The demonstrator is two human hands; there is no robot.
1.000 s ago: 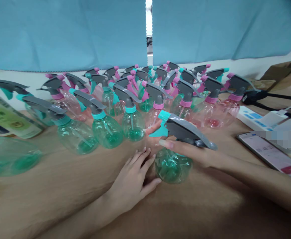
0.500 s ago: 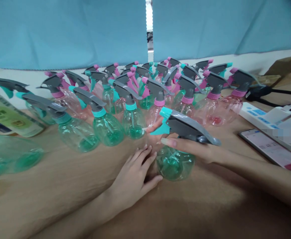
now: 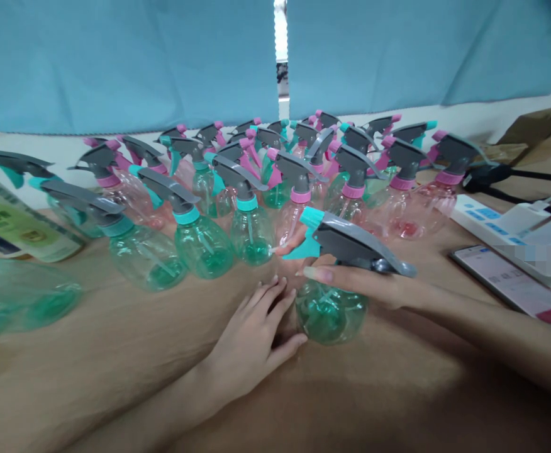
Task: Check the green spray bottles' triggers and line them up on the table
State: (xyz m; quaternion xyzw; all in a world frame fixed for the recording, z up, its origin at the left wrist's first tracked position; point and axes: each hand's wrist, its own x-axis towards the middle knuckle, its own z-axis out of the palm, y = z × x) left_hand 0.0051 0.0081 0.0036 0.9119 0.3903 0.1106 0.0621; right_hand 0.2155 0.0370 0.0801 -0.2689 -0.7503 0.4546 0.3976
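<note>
A clear green spray bottle (image 3: 331,312) with a grey trigger head (image 3: 353,246) and teal nozzle stands on the brown table, nearest to me. My right hand (image 3: 351,281) is wrapped round its neck under the trigger head. My left hand (image 3: 255,340) cups the bottle's base from the left, thumb under its side and fingers curved along it. Behind stand several more spray bottles: green ones (image 3: 200,242) on the left and pink ones (image 3: 400,211) on the right.
A phone (image 3: 516,286) with a lit screen lies at the right, beside a white power strip (image 3: 485,219) and black cables. A green printed box (image 3: 14,226) lies at the left edge, with a green bottle (image 3: 16,305) on its side. Blue curtains hang behind.
The view shifted slightly. Both hands stay on the near green bottle, which has barely moved.
</note>
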